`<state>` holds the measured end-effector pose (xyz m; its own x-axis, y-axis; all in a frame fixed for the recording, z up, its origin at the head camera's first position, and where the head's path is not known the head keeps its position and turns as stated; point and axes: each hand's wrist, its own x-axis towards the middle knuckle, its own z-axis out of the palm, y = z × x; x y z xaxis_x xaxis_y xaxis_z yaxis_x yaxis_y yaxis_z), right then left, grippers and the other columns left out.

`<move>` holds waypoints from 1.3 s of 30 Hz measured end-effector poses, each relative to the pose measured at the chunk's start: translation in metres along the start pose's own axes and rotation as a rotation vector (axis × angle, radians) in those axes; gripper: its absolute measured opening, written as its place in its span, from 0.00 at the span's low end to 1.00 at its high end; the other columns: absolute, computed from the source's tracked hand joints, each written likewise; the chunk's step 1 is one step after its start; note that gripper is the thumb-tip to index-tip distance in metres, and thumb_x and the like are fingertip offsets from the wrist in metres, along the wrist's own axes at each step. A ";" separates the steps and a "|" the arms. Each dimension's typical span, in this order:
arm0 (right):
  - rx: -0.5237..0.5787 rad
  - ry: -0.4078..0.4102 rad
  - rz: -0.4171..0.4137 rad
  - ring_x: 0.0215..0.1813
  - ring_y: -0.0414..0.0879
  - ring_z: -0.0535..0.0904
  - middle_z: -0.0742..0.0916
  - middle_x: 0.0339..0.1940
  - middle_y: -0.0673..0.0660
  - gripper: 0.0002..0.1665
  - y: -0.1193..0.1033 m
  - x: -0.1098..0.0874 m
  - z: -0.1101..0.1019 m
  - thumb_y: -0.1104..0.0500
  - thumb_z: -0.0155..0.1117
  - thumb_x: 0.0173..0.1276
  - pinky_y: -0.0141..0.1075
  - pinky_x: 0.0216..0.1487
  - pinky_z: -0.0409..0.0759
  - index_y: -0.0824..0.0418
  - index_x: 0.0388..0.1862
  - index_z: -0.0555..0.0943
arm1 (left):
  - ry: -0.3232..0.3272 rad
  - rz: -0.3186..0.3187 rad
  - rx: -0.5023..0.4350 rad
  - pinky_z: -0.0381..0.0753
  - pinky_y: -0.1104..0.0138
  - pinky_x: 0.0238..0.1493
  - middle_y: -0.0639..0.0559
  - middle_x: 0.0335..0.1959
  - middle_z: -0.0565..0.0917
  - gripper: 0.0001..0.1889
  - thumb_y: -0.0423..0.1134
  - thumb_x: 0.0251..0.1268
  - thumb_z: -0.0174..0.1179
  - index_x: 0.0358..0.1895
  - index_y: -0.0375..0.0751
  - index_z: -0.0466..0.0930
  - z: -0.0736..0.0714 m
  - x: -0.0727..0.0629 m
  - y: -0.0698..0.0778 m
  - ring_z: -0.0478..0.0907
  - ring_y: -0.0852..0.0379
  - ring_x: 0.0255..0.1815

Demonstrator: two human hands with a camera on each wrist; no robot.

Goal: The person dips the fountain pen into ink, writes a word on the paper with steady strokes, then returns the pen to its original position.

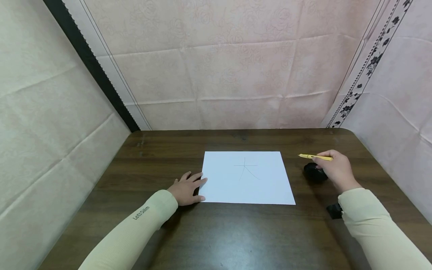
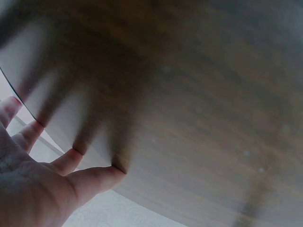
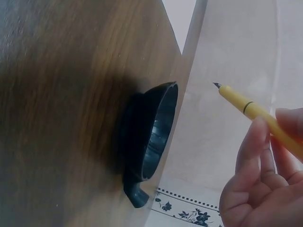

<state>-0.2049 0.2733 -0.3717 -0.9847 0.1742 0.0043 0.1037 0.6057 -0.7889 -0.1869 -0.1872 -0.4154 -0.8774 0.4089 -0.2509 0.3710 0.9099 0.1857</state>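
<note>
A white sheet of paper (image 1: 222, 191) lies on the brown table, with thin strokes (image 1: 245, 165) on its upper half: a cross and two slanting lines below it. My left hand (image 1: 187, 188) rests at the sheet's left edge, fingers spread; in the left wrist view the spread fingers (image 2: 97, 182) touch a surface. To the right of the paper, my right hand (image 1: 337, 168) pinches a yellow pen (image 3: 258, 113) between thumb and fingers. Its dark pointed nib faces left, away from the paper's surface. Just under this hand stands a small black dish (image 3: 142, 132) with a short stub.
Brown wood table (image 1: 249, 236) extends around the sheet. A small black object (image 1: 334, 211) shows beside the right cuff. Pale patterned cloth (image 1: 229, 75) hangs behind the table and on both sides.
</note>
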 end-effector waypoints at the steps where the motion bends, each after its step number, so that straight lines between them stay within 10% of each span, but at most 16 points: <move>1: -0.002 0.003 0.003 0.36 0.41 0.79 0.82 0.43 0.63 0.25 0.000 0.000 -0.001 0.50 0.57 0.72 0.31 0.32 0.73 0.70 0.54 0.75 | 0.000 -0.001 0.000 0.57 0.32 0.62 0.50 0.77 0.56 0.35 0.56 0.66 0.58 0.75 0.54 0.59 0.000 0.000 0.000 0.48 0.34 0.75; 39: -0.052 0.070 0.051 0.30 0.38 0.75 0.84 0.27 0.49 0.22 0.030 0.001 -0.023 0.56 0.57 0.70 0.33 0.27 0.72 0.74 0.52 0.75 | -0.001 -0.012 -0.002 0.56 0.33 0.64 0.51 0.77 0.55 0.37 0.57 0.66 0.58 0.75 0.56 0.58 0.001 0.001 -0.002 0.47 0.35 0.76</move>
<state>-0.1994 0.3088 -0.3811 -0.9661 0.2581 0.0094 0.1620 0.6337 -0.7564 -0.1881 -0.1884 -0.4174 -0.8815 0.3982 -0.2537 0.3598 0.9145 0.1850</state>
